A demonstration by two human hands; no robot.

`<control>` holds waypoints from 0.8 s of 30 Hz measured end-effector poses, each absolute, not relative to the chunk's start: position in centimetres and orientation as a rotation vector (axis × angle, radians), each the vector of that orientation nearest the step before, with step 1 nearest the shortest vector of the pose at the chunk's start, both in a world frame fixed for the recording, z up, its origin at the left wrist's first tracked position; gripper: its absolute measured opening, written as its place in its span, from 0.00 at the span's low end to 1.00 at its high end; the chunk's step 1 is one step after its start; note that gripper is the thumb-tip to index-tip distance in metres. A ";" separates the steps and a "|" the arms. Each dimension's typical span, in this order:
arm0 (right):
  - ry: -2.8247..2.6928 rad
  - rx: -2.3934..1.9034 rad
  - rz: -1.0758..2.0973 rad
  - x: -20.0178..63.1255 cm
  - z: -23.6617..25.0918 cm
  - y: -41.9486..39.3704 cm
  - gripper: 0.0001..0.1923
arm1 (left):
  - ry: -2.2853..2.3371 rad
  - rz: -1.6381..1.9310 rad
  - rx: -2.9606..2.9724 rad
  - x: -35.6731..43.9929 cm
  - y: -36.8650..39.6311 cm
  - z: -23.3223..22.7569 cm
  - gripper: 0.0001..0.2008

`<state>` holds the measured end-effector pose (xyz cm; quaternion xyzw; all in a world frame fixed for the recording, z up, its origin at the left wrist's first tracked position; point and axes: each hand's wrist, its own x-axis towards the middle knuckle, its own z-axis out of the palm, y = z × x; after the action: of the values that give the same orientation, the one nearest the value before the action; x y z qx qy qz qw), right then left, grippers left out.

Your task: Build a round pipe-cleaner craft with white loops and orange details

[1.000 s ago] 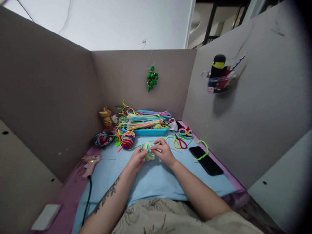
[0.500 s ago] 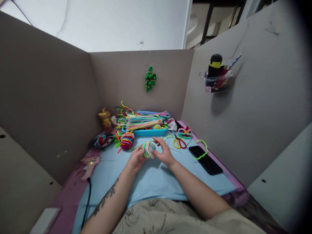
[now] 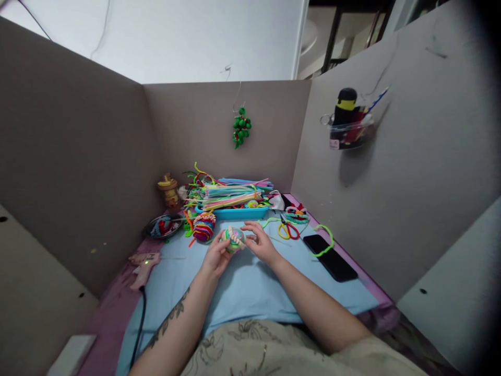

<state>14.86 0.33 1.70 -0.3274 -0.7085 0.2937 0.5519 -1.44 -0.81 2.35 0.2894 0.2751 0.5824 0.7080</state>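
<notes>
My left hand (image 3: 218, 254) grips a small round pipe-cleaner piece (image 3: 234, 241) above the blue cloth. It is coiled in green and pastel colours, with a cream twisted strip across it. My right hand (image 3: 261, 244) is close at its right side, fingers apart and slightly bent; whether the thumb tip touches it I cannot make out. Just beyond my left hand lies a striped pipe-cleaner piece (image 3: 204, 227) in several bright colours. Scissors (image 3: 288, 230) with yellow and red handles rest beyond my right hand.
Bundles of pipe cleaners (image 3: 230, 196) fill a blue tray (image 3: 242, 214) at the back. A pink glue gun (image 3: 144, 267) with a cord lies left, near a dark bowl (image 3: 151, 230). A black phone (image 3: 336, 263) lies right under a green pipe cleaner (image 3: 332, 240). Grey panels (image 3: 219, 125) enclose the table.
The round piece has moved slightly left in my left hand and turned a little. My right hand's thumb has drawn back from its face to its right edge.
</notes>
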 end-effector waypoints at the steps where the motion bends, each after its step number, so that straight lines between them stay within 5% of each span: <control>1: -1.710 -0.795 0.615 14.8 1.8 0.2 0.14 | 0.615 1.302 0.665 -1.4 -0.8 2.3 0.21; 13: -1.757 -0.841 0.108 13.7 1.7 -0.7 0.01 | 0.746 1.473 0.879 -0.5 -0.9 1.4 0.30; 24: -1.714 -0.937 0.078 13.3 2.1 -1.1 0.04 | 0.729 1.505 0.935 -0.3 -1.2 1.7 0.24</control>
<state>13.28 -1.07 2.09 -0.3975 -0.7268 0.0332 0.5592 -0.26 -1.23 1.67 0.3993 0.3111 0.6424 0.5753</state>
